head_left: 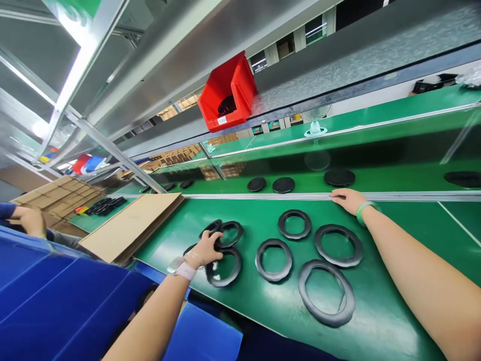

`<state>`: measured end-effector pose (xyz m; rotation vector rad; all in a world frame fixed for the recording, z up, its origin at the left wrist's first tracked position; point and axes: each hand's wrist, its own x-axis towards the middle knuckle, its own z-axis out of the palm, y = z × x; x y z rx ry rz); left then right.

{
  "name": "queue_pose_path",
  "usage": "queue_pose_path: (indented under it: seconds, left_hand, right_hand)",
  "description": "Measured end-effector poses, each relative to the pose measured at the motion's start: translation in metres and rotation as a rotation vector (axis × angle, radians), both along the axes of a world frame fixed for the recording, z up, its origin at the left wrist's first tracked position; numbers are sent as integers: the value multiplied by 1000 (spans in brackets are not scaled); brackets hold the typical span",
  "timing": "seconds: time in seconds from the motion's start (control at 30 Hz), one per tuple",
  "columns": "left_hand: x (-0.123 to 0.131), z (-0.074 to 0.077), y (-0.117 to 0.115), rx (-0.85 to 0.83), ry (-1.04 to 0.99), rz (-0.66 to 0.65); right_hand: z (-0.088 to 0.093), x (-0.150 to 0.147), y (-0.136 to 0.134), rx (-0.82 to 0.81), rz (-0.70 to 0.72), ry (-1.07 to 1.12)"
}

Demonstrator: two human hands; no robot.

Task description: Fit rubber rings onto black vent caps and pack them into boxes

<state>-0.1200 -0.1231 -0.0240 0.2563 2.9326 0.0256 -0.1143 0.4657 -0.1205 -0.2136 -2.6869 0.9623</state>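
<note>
Several black rings lie on the green table (263, 306). My left hand (206, 248), with a watch on the wrist, is over the left cluster, its fingers spread between an upper ring (236, 239) and a lower ring (233, 276). Part of the cluster is hidden under the hand. Right of it lie a small ring (294, 224), a medium ring (273, 259) and two larger rings, one (356, 248) above the other (326, 293). My right hand (347, 199), wearing a green bangle, rests at the metal rail (263, 196), fingers bent; what they hold, if anything, is hidden.
Black discs (283, 185) lie beyond the rail. A red bin (229, 95) sits on the shelf above. Stacked cardboard (131, 225) borders the table's left end, blue boxes (205, 331) stand at the near side, and another person's arm (32, 220) shows far left.
</note>
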Motion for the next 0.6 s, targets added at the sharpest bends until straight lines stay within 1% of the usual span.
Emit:
queue_pose_path:
  seconds: [0.07, 0.13, 0.2, 0.27, 0.37, 0.47, 0.53, 0.57, 0.6]
  left_hand:
    - [-12, -6, 20, -31, -51, -21]
    - [-21, -10, 33, -48, -66, -36]
    - [-25, -13, 45, -42, -62, -63]
    - [-24, -17, 59, -12, -42, -105]
    - [-12, -25, 90, 77, -3, -211]
    - [11, -27, 120, 182, -4, -328]
    - [30, -24, 125, 272, -20, -387]
    - [39, -22, 122, 337, -16, -410]
    - [47, -19, 113, 401, 8, -417]
  right_hand:
    - [0, 0, 1, -2, -7, -7]
    - [0, -1, 1, 0, -13, -15]
    - [0, -1, 0, 2, -10, -19]
    - [1, -1, -1, 9, -12, -31]
    - [6, 0, -2, 31, 3, -51]
    - [14, 10, 0, 62, 50, -57]
    - [20, 21, 5, 101, 68, -61]
    - [23, 27, 7, 135, 82, -42]
    - [27, 30, 9, 173, 97, -18]
